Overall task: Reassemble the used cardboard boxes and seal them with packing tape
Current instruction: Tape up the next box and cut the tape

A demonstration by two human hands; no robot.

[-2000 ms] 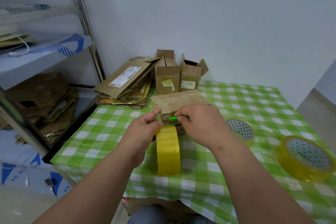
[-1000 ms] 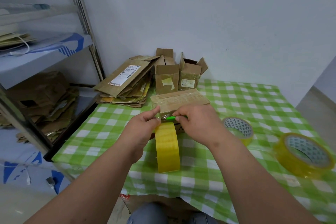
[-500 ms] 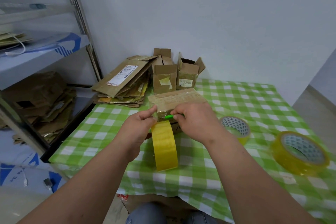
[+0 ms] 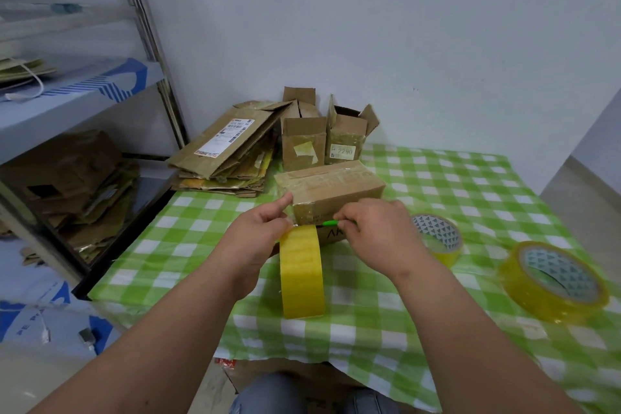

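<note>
A closed brown cardboard box (image 4: 331, 183) sits on the green checked tablecloth (image 4: 369, 323), its top and near face covered in clear tape. A yellow roll of packing tape (image 4: 301, 271) stands on edge just in front of it, with a strip running up to the box's near face. My left hand (image 4: 258, 234) holds the top of the roll, thumb raised against the box's left corner. My right hand (image 4: 376, 229) pinches a small green tool (image 4: 331, 223) at the tape strip, against the box's near face.
Two more yellow tape rolls (image 4: 437, 237) (image 4: 554, 282) lie flat at the right. Two upright open boxes (image 4: 304, 145) (image 4: 346, 138) and a stack of flattened cardboard (image 4: 232, 151) sit at the back. A metal shelf (image 4: 84, 94) with more cardboard stands left.
Both hands stay at the tape strip on the box's near face, with only small shifts. The view has drifted slightly.
</note>
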